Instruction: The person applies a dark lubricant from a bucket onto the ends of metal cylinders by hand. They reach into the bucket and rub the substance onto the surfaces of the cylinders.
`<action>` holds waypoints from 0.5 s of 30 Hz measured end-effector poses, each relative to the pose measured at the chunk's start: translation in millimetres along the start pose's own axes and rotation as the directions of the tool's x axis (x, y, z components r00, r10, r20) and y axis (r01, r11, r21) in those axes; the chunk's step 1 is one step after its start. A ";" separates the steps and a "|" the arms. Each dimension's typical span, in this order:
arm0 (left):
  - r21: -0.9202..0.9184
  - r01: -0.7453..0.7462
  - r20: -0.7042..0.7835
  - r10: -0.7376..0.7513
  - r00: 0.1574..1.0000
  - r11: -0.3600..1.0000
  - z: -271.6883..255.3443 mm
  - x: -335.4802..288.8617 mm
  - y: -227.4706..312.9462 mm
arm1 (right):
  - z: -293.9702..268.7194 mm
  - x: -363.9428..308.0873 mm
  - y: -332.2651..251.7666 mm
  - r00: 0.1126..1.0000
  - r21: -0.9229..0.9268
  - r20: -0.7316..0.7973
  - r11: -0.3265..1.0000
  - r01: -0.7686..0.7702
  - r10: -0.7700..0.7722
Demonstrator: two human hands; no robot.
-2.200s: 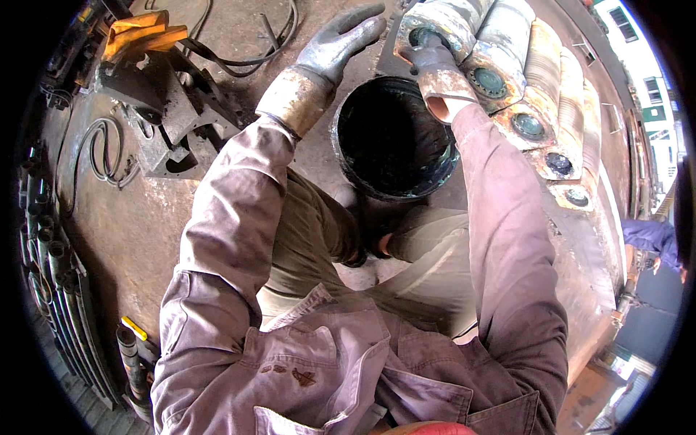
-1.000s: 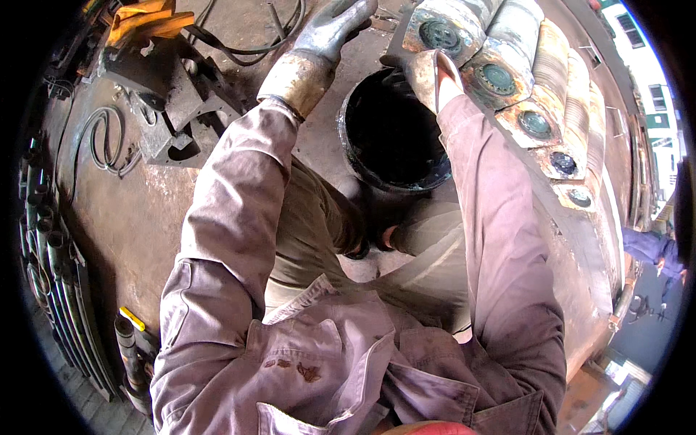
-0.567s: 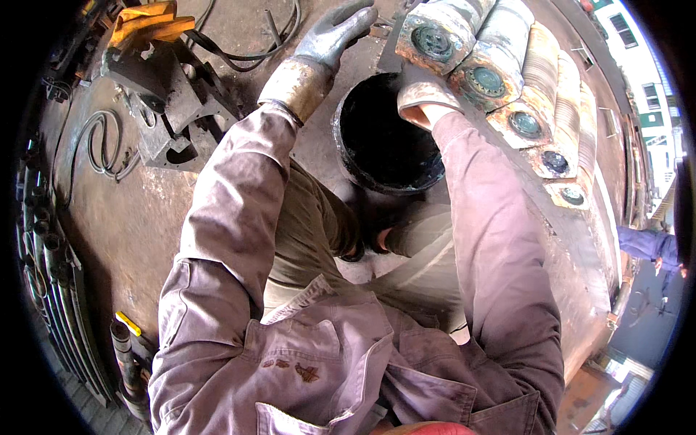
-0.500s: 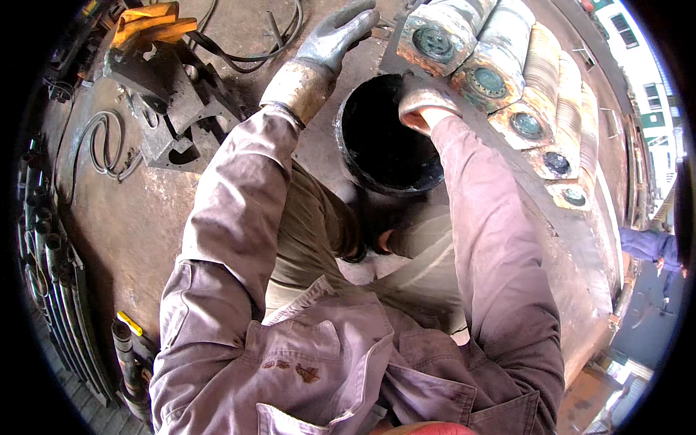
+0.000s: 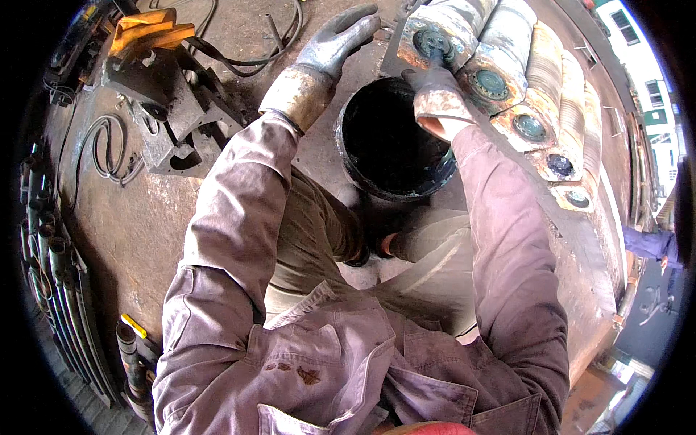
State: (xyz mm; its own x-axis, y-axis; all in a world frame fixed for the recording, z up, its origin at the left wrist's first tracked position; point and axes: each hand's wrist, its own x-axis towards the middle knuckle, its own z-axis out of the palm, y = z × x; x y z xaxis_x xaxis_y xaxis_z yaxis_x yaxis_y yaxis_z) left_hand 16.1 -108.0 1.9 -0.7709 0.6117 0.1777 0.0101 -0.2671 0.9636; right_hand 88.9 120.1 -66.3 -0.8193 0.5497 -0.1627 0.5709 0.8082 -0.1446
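My left hand (image 5: 330, 54), in a grey work glove with a stained cuff, is held up to the left of the black bucket (image 5: 344, 159). Its fingers are stretched out and hold nothing. My right hand (image 5: 438, 101), gloved too, is closed above the bucket's right rim. From it a dark, brush-like tool (image 5: 436, 56) reaches to the round recessed fitting in the end of the nearest ribbed cylinder (image 5: 453, 22). The glove hides the grip. Inside, the bucket is black and its contents are too dark to tell.
More ribbed cylinders (image 5: 540, 69) with rusty end plates lie in a row at the right. A steel block (image 5: 181, 119) with orange gloves (image 5: 148, 30) stands at the left, near coiled cable (image 5: 109, 148). Pipes (image 5: 61, 283) line the left edge. A person (image 5: 649, 245) is far right.
My right hand has risen from inside the bucket's rim and moved right, bringing the dark tool to the nearest cylinder's fitting. My left hand has hardly moved.
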 end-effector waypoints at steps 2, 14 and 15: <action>0.003 0.010 0.002 -0.010 1.000 1.000 -2.3 0.3 -2.3 | 6.3 -14.3 8.2 0.989 -0.118 0.054 0.982 0.145 -0.140; -0.024 -0.011 0.004 0.011 1.000 1.000 -7.7 4.1 -10.8 | 1.3 43.7 -27.9 0.999 0.088 0.019 0.995 -0.040 0.038; -0.023 -0.007 0.000 0.007 1.000 1.000 -9.9 3.5 -10.7 | 0.5 42.4 -29.9 0.999 0.080 0.009 0.996 -0.034 0.034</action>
State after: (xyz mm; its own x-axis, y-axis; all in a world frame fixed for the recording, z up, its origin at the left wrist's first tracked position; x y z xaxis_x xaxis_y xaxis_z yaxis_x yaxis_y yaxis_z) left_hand 7.0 -110.4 -9.8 -0.7706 0.6101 0.1843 0.0006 -0.2885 0.9575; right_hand 37.1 119.2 -69.3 -0.7990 0.5747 -0.1767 0.6012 0.7693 -0.2163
